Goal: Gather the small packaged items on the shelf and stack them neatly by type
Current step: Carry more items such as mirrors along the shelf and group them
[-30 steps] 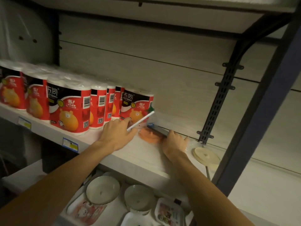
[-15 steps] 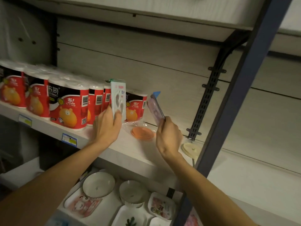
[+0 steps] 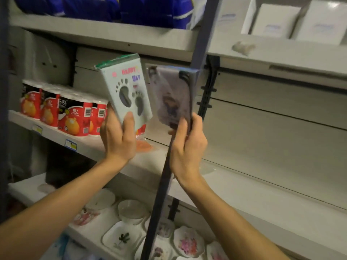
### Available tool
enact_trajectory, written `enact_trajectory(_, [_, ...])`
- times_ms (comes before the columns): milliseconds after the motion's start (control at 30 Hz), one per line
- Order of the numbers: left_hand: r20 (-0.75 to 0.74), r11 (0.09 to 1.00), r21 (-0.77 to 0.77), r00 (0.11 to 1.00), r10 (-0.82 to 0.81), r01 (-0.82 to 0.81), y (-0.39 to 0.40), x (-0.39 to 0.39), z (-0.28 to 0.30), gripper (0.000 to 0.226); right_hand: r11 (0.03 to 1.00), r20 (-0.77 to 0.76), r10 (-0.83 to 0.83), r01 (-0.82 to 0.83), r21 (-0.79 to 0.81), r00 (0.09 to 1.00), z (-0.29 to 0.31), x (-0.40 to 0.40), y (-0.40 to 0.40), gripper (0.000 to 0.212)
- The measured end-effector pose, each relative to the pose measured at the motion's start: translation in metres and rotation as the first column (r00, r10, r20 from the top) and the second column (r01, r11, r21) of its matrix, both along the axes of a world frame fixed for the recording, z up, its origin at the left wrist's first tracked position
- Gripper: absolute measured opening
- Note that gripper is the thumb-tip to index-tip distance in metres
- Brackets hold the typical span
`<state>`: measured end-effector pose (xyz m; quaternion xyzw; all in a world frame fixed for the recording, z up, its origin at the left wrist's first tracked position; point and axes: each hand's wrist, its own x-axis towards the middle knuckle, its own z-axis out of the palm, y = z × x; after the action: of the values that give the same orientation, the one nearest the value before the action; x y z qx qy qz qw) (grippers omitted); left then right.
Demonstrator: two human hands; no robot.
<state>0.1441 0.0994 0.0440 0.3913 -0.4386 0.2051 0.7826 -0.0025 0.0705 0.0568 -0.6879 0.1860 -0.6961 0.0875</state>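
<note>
My left hand (image 3: 118,139) grips the lower end of a pale green flat pack (image 3: 125,91) with footprint cut-outs and a green top strip, held upright above the shelf (image 3: 105,152). My right hand (image 3: 187,145) grips a greyish-purple flat pack (image 3: 172,94) with a blue edge, raised beside the first. The two packs stand side by side, a small gap between them. An orange item in clear wrap (image 3: 143,145) lies on the shelf below my left hand, partly hidden.
Red and black tissue roll packs (image 3: 62,109) fill the shelf's left part. A dark blue upright post (image 3: 163,184) crosses in front of the shelf by my right wrist. White bowls and plates (image 3: 131,209) sit on the lower shelf. Blue packages and white boxes (image 3: 276,19) stand above.
Both hands picked the flat packs up off the shelf and lifted them to face the camera. The view tilted up, showing the upper shelf.
</note>
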Motion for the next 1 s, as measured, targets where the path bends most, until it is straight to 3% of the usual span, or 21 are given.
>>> enact_trajectory(133, [0.118,0.995,-0.009,0.988,-0.101,0.103,0.009,-0.080,0.002,0.046,0.994,0.095,0.001,-0.011,0.113,0.995,-0.004,-0.096,0.005,0.016])
enact_trajectory(300, [0.231,0.948,0.128,0.921,-0.313,0.290,-0.008,-0.214,-0.005,0.037,0.955,0.158,-0.224,0.184,0.233,0.962,-0.016,-0.231,0.007,0.018])
enact_trajectory(500, [0.282,0.849,0.342,0.818,-0.502,0.403,-0.043,-0.376,-0.010,0.018,0.840,0.113,-0.501,0.450,0.302,0.858,-0.021,-0.411,0.027,0.016])
enact_trajectory(800, [0.271,0.570,0.501,0.508,-0.818,0.651,-0.049,-0.593,-0.026,0.037,0.549,0.073,-0.815,0.724,0.419,0.575,-0.053,-0.626,0.080,0.026])
enact_trajectory(1000, [0.341,0.475,0.553,0.334,-0.878,0.684,-0.043,-0.712,-0.038,0.043,0.426,0.108,-0.897,0.774,0.469,0.428,-0.061,-0.734,0.107,0.017])
